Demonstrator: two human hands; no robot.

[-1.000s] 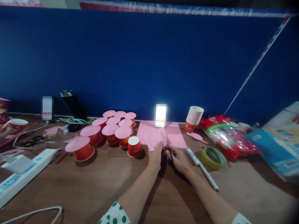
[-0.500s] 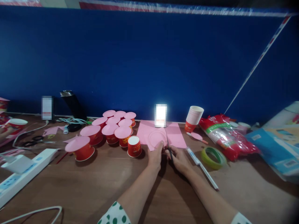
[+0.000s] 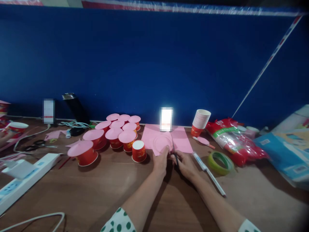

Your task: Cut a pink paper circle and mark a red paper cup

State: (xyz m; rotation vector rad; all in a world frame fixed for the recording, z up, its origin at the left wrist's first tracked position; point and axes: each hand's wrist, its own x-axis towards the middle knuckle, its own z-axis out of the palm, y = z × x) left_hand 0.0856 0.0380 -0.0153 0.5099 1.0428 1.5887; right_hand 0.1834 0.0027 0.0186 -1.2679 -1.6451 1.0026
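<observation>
Between thumb and fingers, my left hand (image 3: pixel 161 158) pinches a piece of pink paper (image 3: pixel 162 143) that has circle outlines drawn on it. My right hand (image 3: pixel 184 162) is closed around dark-handled scissors (image 3: pixel 176 157), whose blades point away from me at the paper's right edge. Under and behind it, a larger pink sheet (image 3: pixel 182 138) lies flat on the table. Left of my hands, a red paper cup (image 3: pixel 139 151) stands upside down, white base up. Beside it stand several red cups topped with pink paper discs (image 3: pixel 127 136).
A lit phone (image 3: pixel 166 119) stands behind the sheet. To the right are stacked paper cups (image 3: pixel 201 121), a pen (image 3: pixel 204 141), a white stick-like tool (image 3: pixel 209 174), a tape roll (image 3: pixel 220 163) and a red plastic bag (image 3: pixel 235 140). At left lie a power strip (image 3: pixel 43 169), cables and other scissors (image 3: pixel 38 145).
Almost nothing differs. Both hands keep their place at the paper and scissors, and the view has shifted very slightly.
</observation>
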